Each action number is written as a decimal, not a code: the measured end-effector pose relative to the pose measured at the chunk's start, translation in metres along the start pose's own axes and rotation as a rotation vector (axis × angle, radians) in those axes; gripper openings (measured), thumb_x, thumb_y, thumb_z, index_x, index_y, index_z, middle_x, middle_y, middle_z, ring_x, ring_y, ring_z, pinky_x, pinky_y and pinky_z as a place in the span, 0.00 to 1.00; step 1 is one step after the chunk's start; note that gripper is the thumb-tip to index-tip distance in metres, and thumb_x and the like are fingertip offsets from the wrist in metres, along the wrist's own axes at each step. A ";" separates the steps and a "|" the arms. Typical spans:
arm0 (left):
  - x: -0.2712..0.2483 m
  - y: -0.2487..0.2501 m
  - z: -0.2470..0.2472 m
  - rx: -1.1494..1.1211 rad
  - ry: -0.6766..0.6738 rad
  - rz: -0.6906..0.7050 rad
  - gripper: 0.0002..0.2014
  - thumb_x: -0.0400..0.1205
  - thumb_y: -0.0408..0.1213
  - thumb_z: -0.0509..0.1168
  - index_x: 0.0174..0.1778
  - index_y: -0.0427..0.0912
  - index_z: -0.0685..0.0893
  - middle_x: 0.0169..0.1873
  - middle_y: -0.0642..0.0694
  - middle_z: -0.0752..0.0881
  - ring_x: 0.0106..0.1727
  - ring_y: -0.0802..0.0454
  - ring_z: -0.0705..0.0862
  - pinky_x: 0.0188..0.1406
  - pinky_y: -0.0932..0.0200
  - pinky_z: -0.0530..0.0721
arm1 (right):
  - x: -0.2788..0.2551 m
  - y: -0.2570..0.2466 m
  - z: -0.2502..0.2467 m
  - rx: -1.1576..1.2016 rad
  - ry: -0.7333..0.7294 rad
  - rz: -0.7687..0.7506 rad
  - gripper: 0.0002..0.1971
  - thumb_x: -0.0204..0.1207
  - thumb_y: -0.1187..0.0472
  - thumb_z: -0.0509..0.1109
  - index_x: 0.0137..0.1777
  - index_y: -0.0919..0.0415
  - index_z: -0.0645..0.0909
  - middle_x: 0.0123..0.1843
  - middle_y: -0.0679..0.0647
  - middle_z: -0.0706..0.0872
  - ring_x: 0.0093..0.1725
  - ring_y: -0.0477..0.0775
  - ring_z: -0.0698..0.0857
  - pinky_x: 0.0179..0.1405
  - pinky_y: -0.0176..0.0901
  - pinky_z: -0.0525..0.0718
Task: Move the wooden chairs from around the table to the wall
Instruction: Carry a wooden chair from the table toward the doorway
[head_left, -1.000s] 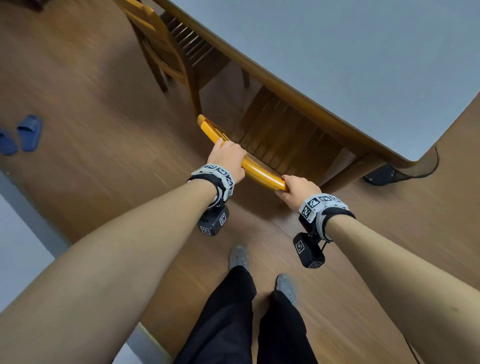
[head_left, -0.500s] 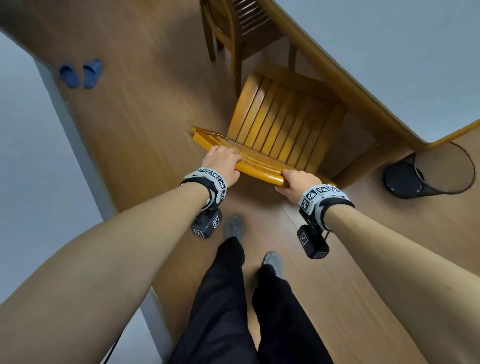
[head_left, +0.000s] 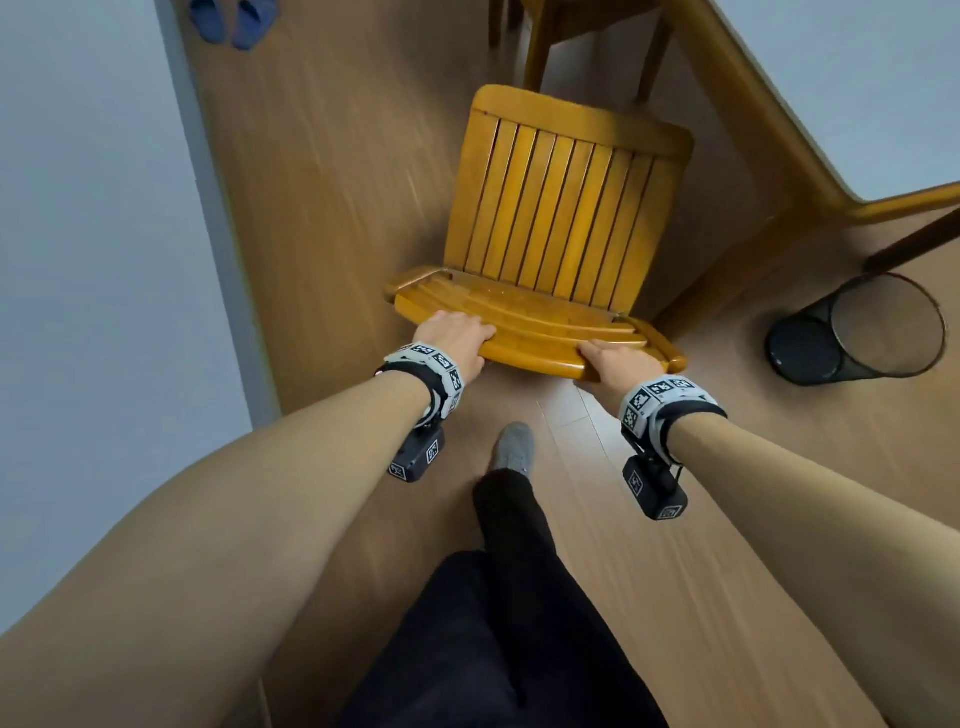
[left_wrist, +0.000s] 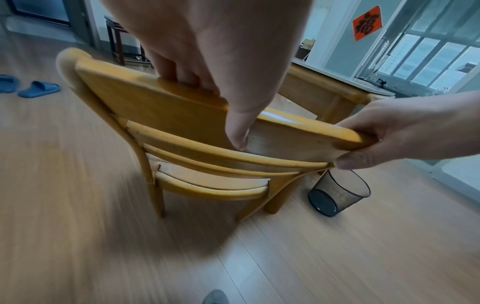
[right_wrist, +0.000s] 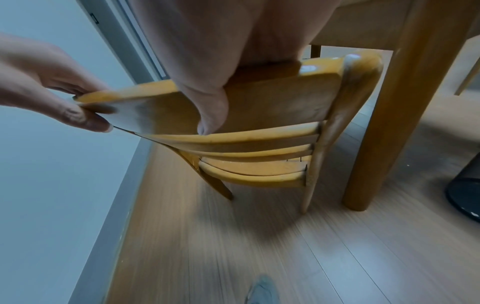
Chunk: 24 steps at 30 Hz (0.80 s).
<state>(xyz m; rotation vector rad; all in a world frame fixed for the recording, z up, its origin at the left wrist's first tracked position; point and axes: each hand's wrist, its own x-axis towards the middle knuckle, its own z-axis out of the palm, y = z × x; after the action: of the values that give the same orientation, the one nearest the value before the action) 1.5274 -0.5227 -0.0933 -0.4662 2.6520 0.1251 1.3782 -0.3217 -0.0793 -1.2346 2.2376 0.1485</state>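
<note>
A yellow wooden chair (head_left: 561, 208) with a slatted seat stands on the floor between the wall (head_left: 93, 260) and the table (head_left: 831, 78). My left hand (head_left: 452, 338) grips the left part of its top back rail (left_wrist: 161, 102), fingers over the front, thumb behind. My right hand (head_left: 610, 361) grips the right part of the same rail (right_wrist: 272, 98). A second wooden chair (head_left: 571, 31) stands farther off, tucked at the table's side.
A black mesh wastebasket (head_left: 857, 332) sits on the floor to the right, near the table leg (right_wrist: 384, 123). Blue slippers (head_left: 228, 21) lie by the wall ahead. My feet (head_left: 514, 447) are just behind the chair.
The chair has been pulled back out from under the table toward me and the wall; its whole seat now shows. Both hands kept their grip on the back rail.
</note>
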 end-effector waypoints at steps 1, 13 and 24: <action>-0.016 0.010 0.007 -0.018 0.007 -0.008 0.24 0.84 0.45 0.66 0.79 0.50 0.76 0.72 0.46 0.81 0.73 0.44 0.78 0.74 0.45 0.73 | -0.014 -0.001 0.006 -0.011 -0.008 -0.010 0.16 0.85 0.47 0.68 0.69 0.52 0.77 0.68 0.52 0.84 0.61 0.60 0.86 0.53 0.56 0.89; -0.171 0.136 0.082 -0.114 0.053 -0.129 0.22 0.84 0.47 0.66 0.75 0.49 0.79 0.66 0.48 0.84 0.69 0.46 0.80 0.72 0.47 0.74 | -0.167 0.013 0.094 -0.064 -0.079 -0.115 0.19 0.86 0.49 0.68 0.74 0.52 0.75 0.73 0.53 0.83 0.64 0.60 0.86 0.60 0.58 0.88; -0.298 0.360 0.125 -0.250 0.014 -0.323 0.23 0.85 0.45 0.65 0.77 0.47 0.78 0.69 0.47 0.83 0.70 0.45 0.80 0.70 0.45 0.75 | -0.310 0.127 0.177 -0.228 -0.073 -0.362 0.15 0.85 0.49 0.69 0.68 0.51 0.77 0.67 0.52 0.85 0.60 0.61 0.86 0.48 0.53 0.88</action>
<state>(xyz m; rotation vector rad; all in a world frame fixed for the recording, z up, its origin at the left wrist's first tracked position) 1.7071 -0.0742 -0.0701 -0.9719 2.5443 0.3548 1.4786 0.0431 -0.0831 -1.7046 1.9375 0.3074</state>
